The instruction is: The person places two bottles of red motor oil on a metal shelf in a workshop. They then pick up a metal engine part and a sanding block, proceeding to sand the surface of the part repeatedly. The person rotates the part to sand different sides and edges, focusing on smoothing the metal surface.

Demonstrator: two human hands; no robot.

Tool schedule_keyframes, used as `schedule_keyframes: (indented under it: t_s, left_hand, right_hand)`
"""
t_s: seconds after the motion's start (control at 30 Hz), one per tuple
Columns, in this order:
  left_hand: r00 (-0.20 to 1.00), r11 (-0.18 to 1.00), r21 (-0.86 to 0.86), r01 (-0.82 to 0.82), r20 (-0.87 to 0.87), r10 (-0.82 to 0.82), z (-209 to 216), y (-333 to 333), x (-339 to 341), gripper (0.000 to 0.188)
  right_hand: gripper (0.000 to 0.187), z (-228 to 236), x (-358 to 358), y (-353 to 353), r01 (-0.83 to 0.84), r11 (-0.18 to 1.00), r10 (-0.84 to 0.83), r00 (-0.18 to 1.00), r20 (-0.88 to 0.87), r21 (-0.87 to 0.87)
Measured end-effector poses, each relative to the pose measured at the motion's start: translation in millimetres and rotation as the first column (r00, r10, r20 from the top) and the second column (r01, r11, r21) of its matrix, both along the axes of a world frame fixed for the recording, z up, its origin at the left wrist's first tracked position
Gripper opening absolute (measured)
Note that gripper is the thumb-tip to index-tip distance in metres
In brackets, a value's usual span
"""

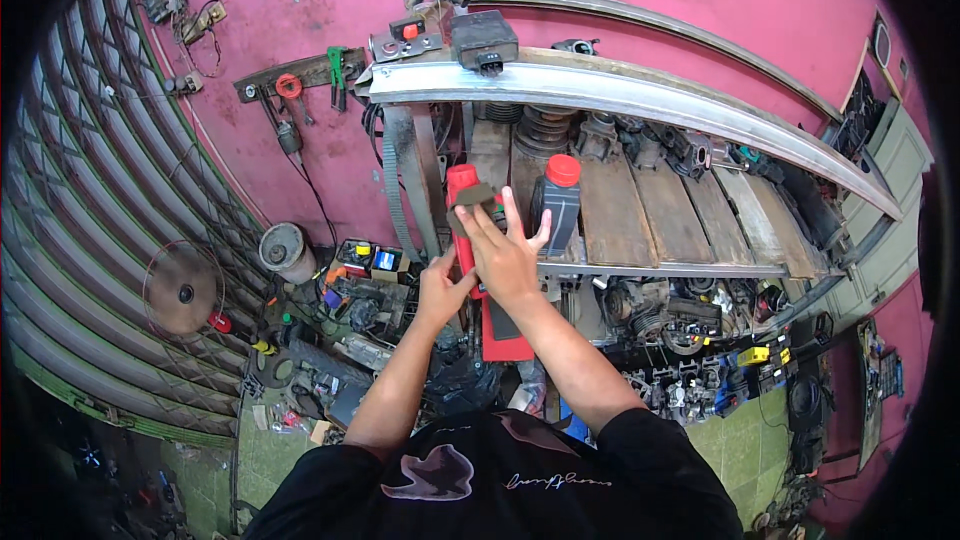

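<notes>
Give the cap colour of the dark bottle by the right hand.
The cap is red; the head view shows it best.

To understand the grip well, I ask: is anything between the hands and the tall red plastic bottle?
Yes: an olive-brown, cloth-like piece lies between the right hand and the tall red plastic bottle, near its top. Nothing visible separates the left hand from the bottle.

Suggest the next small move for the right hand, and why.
I'd probably draw the brown cloth a little way down the red bottle with the right hand: the cloth appears to lie against its upper part, while the left hand steadies it lower down.
</notes>
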State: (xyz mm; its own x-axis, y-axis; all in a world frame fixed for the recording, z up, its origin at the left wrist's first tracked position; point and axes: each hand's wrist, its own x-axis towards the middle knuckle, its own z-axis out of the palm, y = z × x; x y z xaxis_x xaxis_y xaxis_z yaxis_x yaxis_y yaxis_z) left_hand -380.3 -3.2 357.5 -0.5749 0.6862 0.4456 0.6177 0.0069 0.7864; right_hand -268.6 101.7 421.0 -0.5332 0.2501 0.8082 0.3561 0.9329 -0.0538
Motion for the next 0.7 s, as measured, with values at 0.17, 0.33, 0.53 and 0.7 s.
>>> schedule_keyframes:
  t_s: [0.17,0.33,0.53,0.7]
  left_hand:
    - [0.990,0.979,0.204,0.010,-0.142,0.020,24,5,-12,0.053]
    - [0.998,0.997,0.042,-0.059,-0.034,0.060,28,6,-11,0.051]
    - [0.989,0.983,0.178,-0.043,-0.132,0.067,15,9,-17,0.052]
    - [0.992,0.986,0.159,-0.042,-0.110,0.059,8,14,-24,0.054]
  right_hand:
    - [0.056,18,-1,2,0.013,0.999,-0.015,0.999,-0.041,-0.037]
    - [0.061,5,-13,1,0.077,0.996,-0.078,0.997,-0.020,-0.050]
    - [0.061,-8,-9,7,0.040,0.999,-0.040,0.999,0.015,-0.012]
    - [0.060,-9,-13,7,0.123,0.990,-0.125,0.992,-0.027,-0.066]
